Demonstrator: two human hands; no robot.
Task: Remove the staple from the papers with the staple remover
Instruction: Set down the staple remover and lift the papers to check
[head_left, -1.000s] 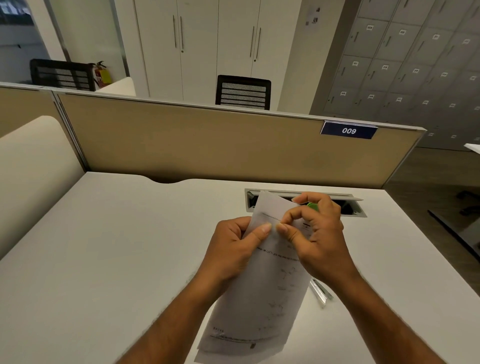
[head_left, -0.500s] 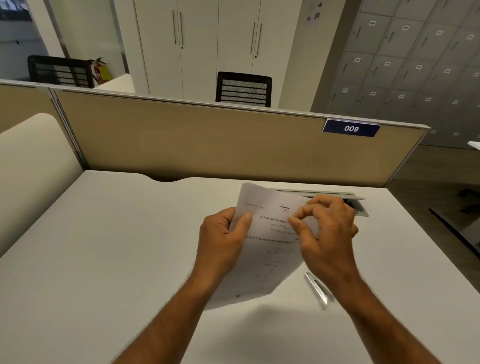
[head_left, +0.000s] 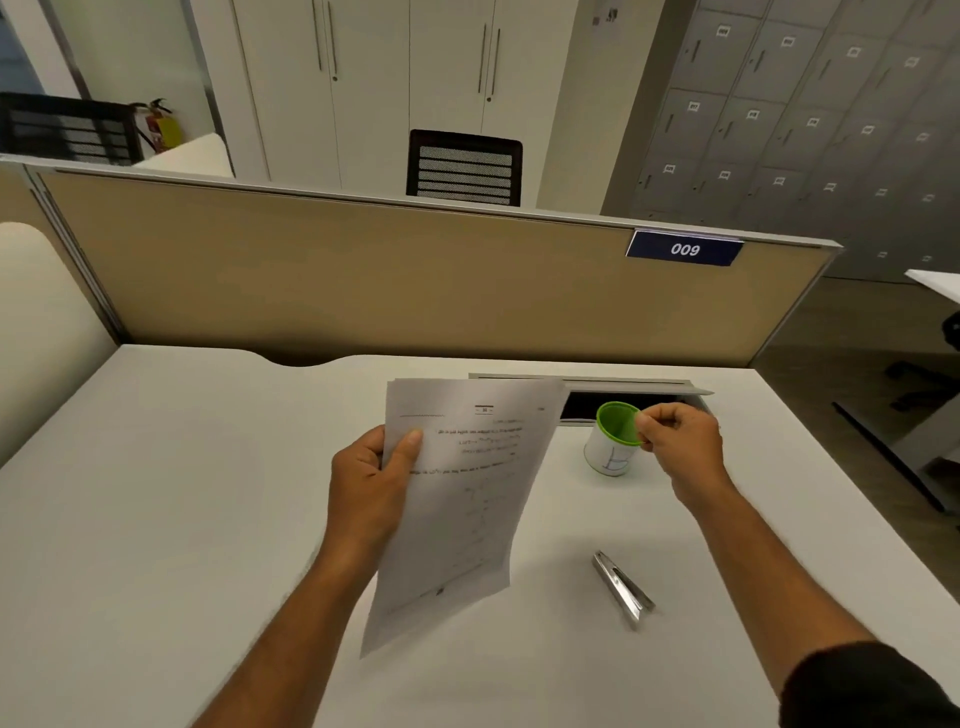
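Head view: we are looking down at a white desk (head_left: 156, 519) with both hands raised over it.
Left hand (head_left: 371, 486): we are gripping the papers (head_left: 467, 499) by their left edge, thumb on top, holding them tilted above the middle of the desk.
Right hand (head_left: 680, 441): we are pinching thumb and fingers closed at the rim of a green-lined cup (head_left: 613, 439), which stands near the desk's far edge, just before the cable slot (head_left: 597, 387); whether a staple sits in that pinch is too small to tell.
Remover (head_left: 623, 590): it is lying free toward the desk's near right, touched by neither hand, its long axis running from far-left to near-right.
Key relation: the remover lies nearer us than the right hand and right of the papers, so the right hand is the closer one to it.
Stage: we judge the staple is probably out and being dropped in the cup, though no staple shows on the papers' top edge either way.
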